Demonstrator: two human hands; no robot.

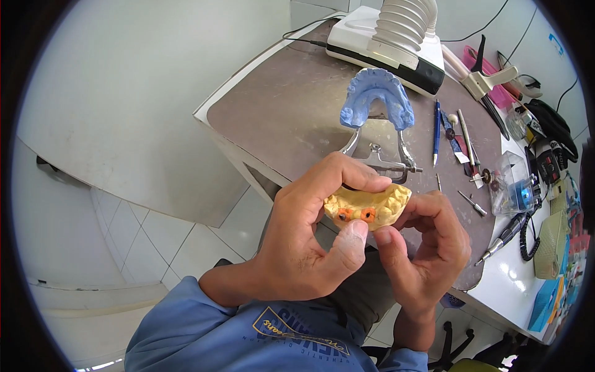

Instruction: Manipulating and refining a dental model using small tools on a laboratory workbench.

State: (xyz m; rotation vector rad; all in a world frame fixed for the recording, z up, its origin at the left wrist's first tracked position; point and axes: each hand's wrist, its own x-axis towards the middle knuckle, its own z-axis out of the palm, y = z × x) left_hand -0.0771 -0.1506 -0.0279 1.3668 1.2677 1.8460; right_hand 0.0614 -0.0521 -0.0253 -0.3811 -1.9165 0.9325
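Between both hands is a yellow plaster dental model (385, 208) with a row of teeth and two orange patches, each with a dark hole, on its front. My left hand (316, 229) grips it from the left, index finger along the top edge and thumb pressed under the orange patches. My right hand (427, 242) pinches its right end between thumb and bent fingers; some fingertips are hidden behind it. Just beyond, a blue dental model (376, 96) shaped like a horseshoe is mounted on a metal articulator (387, 163) on the bench.
A white box with a ribbed hose (403, 37) stands at the back of the brown bench top (266, 105). To the right lie a blue pen (436, 133), slim tools, a small bur (474, 203), a clear plastic box (512, 186) and a rotary handpiece (503, 237) with a coiled cord.
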